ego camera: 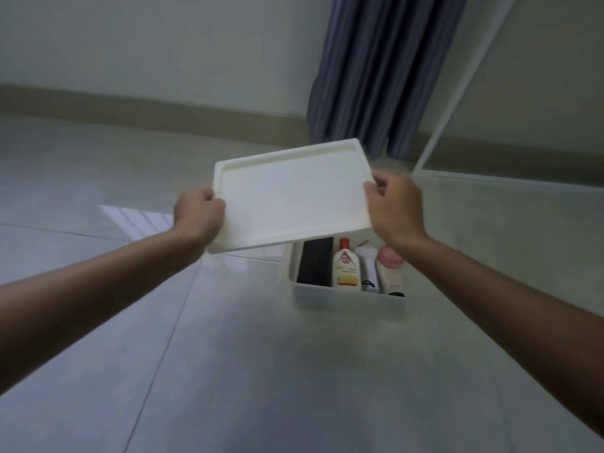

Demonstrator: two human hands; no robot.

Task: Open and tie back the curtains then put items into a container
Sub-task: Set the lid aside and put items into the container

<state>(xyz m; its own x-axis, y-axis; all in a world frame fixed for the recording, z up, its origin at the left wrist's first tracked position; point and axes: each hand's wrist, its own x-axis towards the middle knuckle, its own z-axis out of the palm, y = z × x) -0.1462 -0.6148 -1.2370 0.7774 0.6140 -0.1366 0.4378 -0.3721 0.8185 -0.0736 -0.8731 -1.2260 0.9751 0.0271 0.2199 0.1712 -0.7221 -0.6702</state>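
A white rectangular lid (291, 197) hangs in the air, tilted, above and a little left of a white container (346, 300) that stands on the floor. My left hand (197, 214) grips the lid's left edge and my right hand (395, 207) grips its right edge. Inside the container I see a flat black item (315, 261), a yellow-white bottle with a red cap (346, 266), a white object (367, 266) and a pink-capped tube (390, 268). The lid hides the container's far part. A blue-grey curtain (376, 73) hangs gathered behind.
Pale tiled floor (261, 371) stretches all around the container. A skirting board (163, 106) runs along the wall at the back. A white frame (457, 86) slants down at the right of the curtain.
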